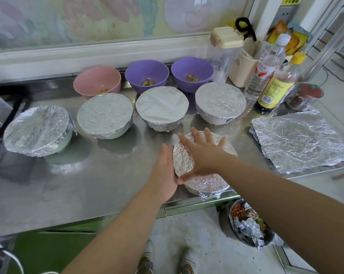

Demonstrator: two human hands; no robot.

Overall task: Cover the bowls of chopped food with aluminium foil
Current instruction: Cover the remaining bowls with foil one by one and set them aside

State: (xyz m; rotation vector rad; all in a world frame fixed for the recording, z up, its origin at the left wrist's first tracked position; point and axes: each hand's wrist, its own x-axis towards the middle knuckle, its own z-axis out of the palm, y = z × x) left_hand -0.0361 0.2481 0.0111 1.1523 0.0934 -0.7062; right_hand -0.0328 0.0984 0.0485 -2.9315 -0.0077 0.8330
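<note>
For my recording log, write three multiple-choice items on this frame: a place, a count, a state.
1. Where do the flat crumpled aluminium foil sheets lie? A) right end of the steel counter B) window ledge C) left of all bowls
2. How many bowls stand uncovered? A) one B) three C) five
3. How is the right hand? A) fisted B) gripping a bottle C) flat, fingers spread, on the nearest foil-covered bowl
Answers: 1 A, they lie right of every bowl; 2 B, the pink plastic bowl, left purple bowl and right purple bowl show food; 3 C, its palm lies on the foil.
</note>
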